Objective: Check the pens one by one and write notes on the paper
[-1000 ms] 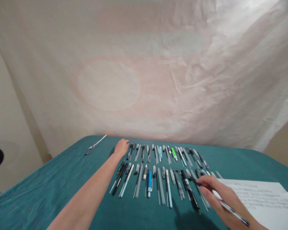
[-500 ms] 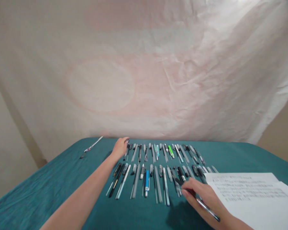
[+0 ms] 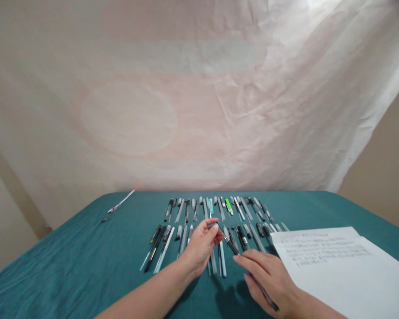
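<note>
My right hand (image 3: 266, 277) is closed round a pen (image 3: 233, 246), whose dark grip points up and left and whose rear end sticks out below the palm. At the pen's front end, my left hand (image 3: 204, 243) pinches a small dark piece that looks like a pen cap (image 3: 218, 226). The fingers partly hide it, and I cannot tell whether it is on the pen. Both hands are above the front row of pens and caps, including a pale blue pen (image 3: 222, 263). A bright green pen (image 3: 229, 207) lies in the row behind.
Written sheets of paper (image 3: 332, 270) lie at the right, beside my right hand. A single pen-like stick (image 3: 118, 206) rests at the far left of the green tablecloth (image 3: 86, 257). A pale hanging sheet (image 3: 199, 110) rises behind the table.
My left hand has come from the left end of the back row to the front end of the pen. My right hand has shifted slightly left with the pen.
</note>
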`<control>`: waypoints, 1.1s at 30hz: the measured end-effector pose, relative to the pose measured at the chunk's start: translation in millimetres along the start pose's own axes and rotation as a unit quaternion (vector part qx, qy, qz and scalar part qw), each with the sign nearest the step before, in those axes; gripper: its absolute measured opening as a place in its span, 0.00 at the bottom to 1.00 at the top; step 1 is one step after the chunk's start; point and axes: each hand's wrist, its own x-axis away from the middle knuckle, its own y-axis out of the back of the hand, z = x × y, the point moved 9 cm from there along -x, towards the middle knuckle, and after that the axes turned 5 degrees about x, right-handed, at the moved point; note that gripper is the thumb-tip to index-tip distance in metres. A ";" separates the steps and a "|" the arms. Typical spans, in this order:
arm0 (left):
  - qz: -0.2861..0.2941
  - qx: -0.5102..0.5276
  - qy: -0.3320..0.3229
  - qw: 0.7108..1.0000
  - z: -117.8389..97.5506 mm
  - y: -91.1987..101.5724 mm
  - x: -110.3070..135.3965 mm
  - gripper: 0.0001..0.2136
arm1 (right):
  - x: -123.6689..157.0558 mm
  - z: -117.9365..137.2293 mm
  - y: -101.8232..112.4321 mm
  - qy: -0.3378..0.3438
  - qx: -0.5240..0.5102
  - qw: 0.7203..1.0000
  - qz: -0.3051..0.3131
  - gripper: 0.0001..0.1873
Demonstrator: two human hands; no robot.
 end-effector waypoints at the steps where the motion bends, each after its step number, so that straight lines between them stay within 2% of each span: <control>1: -0.005 0.032 0.007 0.999 2.1 1.5 1.5 0.15 | 0.1 0.1 -0.9 -0.002 0.000 1.000 0.003 0.21; 4: -0.016 0.106 0.023 0.994 6.5 4.8 4.5 0.14 | 0.1 1.4 -3.4 0.000 -0.003 1.000 0.012 0.20; 7: -0.008 0.117 0.019 0.993 5.7 2.3 6.8 0.14 | -0.8 2.5 -4.3 0.001 -0.003 1.000 0.016 0.20; 17: 0.020 0.060 0.013 0.998 5.1 -8.3 17.5 0.14 | -4.1 2.7 -3.4 -0.003 0.001 1.000 0.014 0.19; 26: 0.007 0.056 0.000 0.998 9.8 -8.3 22.2 0.13 | -1.9 3.6 -13.1 0.005 0.002 1.000 0.015 0.15; 33: 0.012 0.068 -0.009 0.998 8.7 -10.3 24.1 0.12 | -6.4 9.8 -20.5 0.046 0.020 0.995 0.081 0.13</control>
